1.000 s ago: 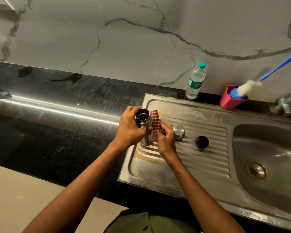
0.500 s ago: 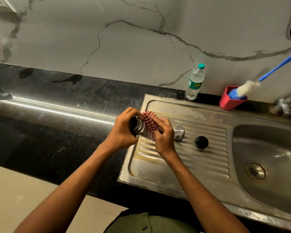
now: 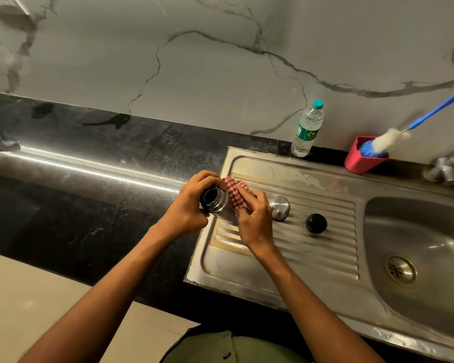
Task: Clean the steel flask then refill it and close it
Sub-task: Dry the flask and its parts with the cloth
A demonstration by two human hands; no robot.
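The steel flask (image 3: 219, 204) is tilted, its open mouth turned towards me, over the left end of the drainboard (image 3: 312, 247). My left hand (image 3: 189, 208) grips the flask around its neck. My right hand (image 3: 254, 218) holds a red-and-white checked cloth (image 3: 233, 191) wrapped against the flask's body. On the drainboard, just right of my hands, stand a steel cap (image 3: 280, 207) and a black inner stopper (image 3: 316, 223). A clear plastic water bottle (image 3: 307, 129) with a teal cap stands at the wall behind the drainboard.
The sink bowl (image 3: 430, 231) with its drain lies to the right, a tap (image 3: 443, 171) behind it. A red cup (image 3: 362, 158) holds a blue-handled bottle brush (image 3: 388, 140). Black counter (image 3: 76, 195) stretches left.
The flask went from upright to tilted with its mouth towards me. The cloth moved from beside the flask to around its body, with my right hand over it.
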